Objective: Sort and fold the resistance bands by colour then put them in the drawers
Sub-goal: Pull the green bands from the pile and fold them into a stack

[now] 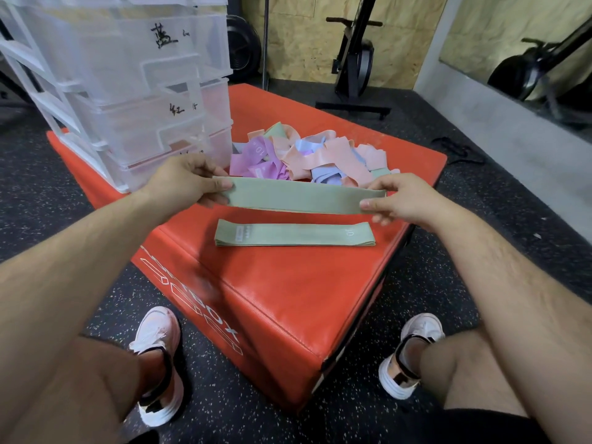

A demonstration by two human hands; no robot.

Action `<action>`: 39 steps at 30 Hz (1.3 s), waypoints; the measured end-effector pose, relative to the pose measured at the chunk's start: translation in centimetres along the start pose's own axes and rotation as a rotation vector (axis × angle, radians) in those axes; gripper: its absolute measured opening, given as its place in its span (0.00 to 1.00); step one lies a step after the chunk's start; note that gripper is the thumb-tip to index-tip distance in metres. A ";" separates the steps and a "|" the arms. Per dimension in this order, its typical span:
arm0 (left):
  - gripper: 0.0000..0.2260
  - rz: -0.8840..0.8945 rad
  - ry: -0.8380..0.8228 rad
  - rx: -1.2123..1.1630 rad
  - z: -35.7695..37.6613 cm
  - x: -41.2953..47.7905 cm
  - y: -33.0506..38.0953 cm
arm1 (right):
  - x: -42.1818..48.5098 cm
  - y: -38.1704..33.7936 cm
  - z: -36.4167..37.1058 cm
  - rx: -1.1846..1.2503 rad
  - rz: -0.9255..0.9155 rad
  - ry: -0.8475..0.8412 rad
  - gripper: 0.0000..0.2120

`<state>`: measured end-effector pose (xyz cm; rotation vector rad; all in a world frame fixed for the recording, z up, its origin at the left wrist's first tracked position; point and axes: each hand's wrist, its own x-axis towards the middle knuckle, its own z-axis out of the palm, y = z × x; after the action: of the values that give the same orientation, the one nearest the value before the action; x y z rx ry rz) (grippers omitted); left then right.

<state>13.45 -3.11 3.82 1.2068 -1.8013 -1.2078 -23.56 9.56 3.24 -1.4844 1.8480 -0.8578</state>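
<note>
Sage-green fabric is pinched at both ends: the left hand [189,182] holds one end of a green resistance band [301,197] between its thumb and curled fingers [211,200], while the right hand [397,200] nips the other end between its thumb and fingers [381,187], keeping the band drawn out flat and level in the air just above a red padded box [288,299]. Directly beneath it, nearer the person, a neat stack of green bands [294,233] lies flat on the box top, edges squared, with a small label showing near its left end. Beyond the held band, a loose pile of unsorted bands [307,155] in peach, purple, pale blue and green sprawls across the far part of the box. To the left of that pile, on the box's far left corner, stands a clear plastic drawer unit [137,91] with handwritten marks on its drawer fronts; something pinkish shows dimly through the lower ones. The person sits with bare knees on either side of the box, white shoes [160,363] planted on a dark speckled rubber floor [48,193]. Against the chipboard wall behind stand a black exercise machine [355,65] and a weight plate [242,46]
</note>
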 end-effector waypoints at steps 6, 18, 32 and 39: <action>0.05 -0.052 -0.031 -0.166 0.4 -0.5 0.6 | -1.1 0.0 -0.1 0.098 0.016 0.127 0.20; 0.16 -0.015 -0.016 0.373 2.1 -1.9 -1.1 | -1.8 1.7 2.1 -0.097 0.084 0.218 0.08; 0.14 -0.022 0.004 0.708 3.2 -0.9 -3.5 | -1.4 3.2 4.1 -0.280 0.116 0.195 0.03; 0.13 -0.042 -0.013 0.731 2.7 -1.1 -4.1 | -1.5 3.3 4.4 -0.330 0.086 0.154 0.02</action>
<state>12.86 -1.77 -1.05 1.6218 -2.3272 -0.5656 -21.72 11.08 -1.91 -1.5533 2.2364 -0.6648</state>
